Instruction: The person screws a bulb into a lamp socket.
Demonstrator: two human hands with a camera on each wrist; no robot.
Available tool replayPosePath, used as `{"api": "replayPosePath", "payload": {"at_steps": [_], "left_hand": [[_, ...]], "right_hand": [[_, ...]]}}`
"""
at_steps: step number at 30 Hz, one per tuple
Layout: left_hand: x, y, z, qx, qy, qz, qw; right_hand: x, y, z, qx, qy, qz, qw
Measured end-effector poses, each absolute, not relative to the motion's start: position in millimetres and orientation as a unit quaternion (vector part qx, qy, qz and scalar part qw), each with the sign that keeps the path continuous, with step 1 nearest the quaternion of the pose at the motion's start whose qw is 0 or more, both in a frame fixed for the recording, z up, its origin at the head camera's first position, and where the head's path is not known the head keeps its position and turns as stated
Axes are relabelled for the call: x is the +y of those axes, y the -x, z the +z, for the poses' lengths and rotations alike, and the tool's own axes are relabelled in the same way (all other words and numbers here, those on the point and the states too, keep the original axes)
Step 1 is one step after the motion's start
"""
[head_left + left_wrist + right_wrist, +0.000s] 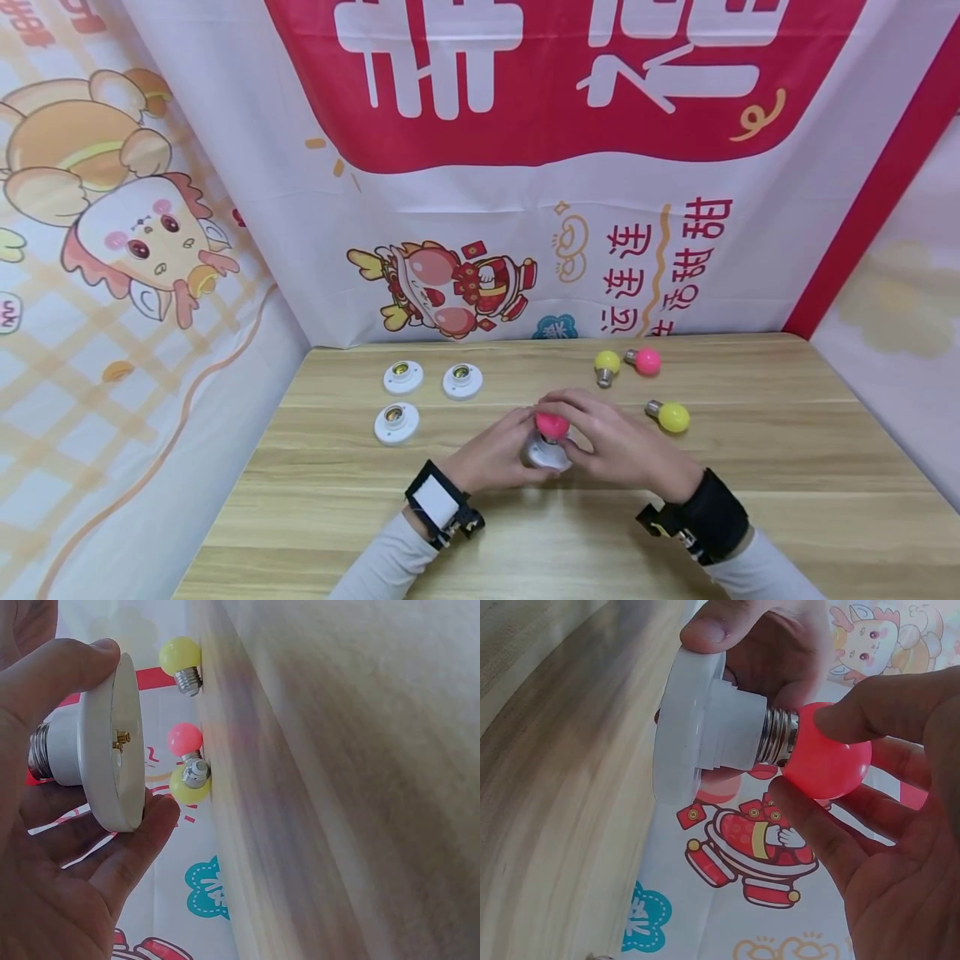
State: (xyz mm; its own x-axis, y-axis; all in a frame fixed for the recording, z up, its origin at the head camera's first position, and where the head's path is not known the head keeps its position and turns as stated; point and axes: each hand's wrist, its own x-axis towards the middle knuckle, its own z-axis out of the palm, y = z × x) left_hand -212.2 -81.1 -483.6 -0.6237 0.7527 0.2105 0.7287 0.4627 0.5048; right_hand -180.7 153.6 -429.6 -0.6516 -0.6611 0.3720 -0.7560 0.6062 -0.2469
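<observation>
Fingers (154, 832) of the left hand (491, 457) gripped the white socket (679, 727) by its base rim, held just above the table (300, 508). Between the thumb and fingers of the right hand (618, 442) sat the pink bulb (836, 761), grasped round its globe, its metal thread at the socket's mouth and partly exposed.

From above, the head camera looks forward and down over the worktop (322, 533), with both hands (615, 440) at mid-distance. The wrist cameras look from close by, the worktop standing sideways at the left wrist view's right and the right wrist view's left; both share the white lamp holder (679, 727) and the printed cloth (540, 187).
</observation>
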Motion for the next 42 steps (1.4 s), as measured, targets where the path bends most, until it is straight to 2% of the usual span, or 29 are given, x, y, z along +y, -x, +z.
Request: {"api": "replayPosePath", "payload": {"at_steps": [10, 23, 33, 42], "left_hand": [[-80.7, 211.8, -481.9, 0.846, -0.432, 0.311, 0.029], [-82.0, 209.1, -482.4, 0.867, -0.392, 0.304, 0.051], [-82.5, 210.1, -484.5, 0.867, -0.394, 0.304, 0.040], [-83.3, 210.1, -486.3, 0.867, -0.393, 0.303, 0.036]], "right_hand": [[154.1, 181.1, -431.1, -0.889, -0.395, 0.204, 0.108], [153.6, 182.1, -432.5, -0.900, -0.366, 0.202, 0.121], [157.2, 181.8, -432.8, -0.892, -0.384, 0.227, 0.074], [157.5, 182.8, -431.7, -0.884, -0.410, 0.202, 0.097]]}}
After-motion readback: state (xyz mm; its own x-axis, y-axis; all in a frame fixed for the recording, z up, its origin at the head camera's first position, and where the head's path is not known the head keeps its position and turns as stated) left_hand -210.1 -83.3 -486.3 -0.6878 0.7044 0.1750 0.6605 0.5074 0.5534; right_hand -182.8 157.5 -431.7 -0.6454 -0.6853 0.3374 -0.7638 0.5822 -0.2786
